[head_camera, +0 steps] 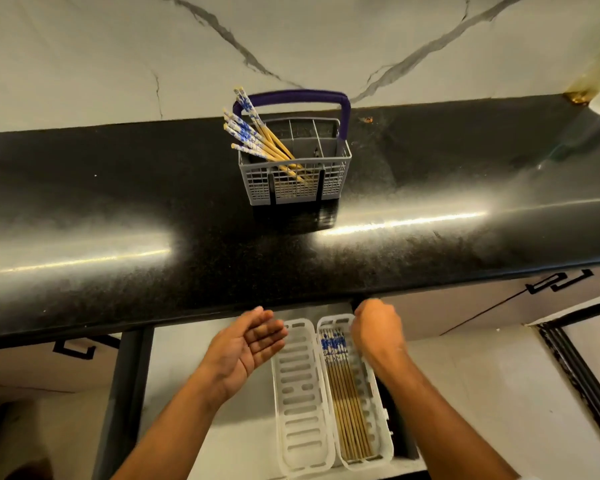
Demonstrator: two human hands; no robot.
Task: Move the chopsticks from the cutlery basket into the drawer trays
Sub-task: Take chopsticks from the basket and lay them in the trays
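Note:
A grey cutlery basket (329,174) with a purple handle stands on the black counter. Several chopsticks (257,140) with blue-and-white tops lean out of its left side. Below the counter edge an open drawer holds two white slotted trays side by side. The left tray (300,393) has nothing in it. The right tray (378,420) holds several chopsticks (347,393) lying lengthwise. My left hand (246,348) hovers palm up, fingers apart, beside the left tray. My right hand (378,329) is curled at the far end of the right tray; whether it holds anything is hidden.
The glossy black counter (153,237) overhangs the far end of the drawer (194,427). A white marble wall rises behind it. White cabinet fronts with black handles (558,282) flank the drawer on both sides.

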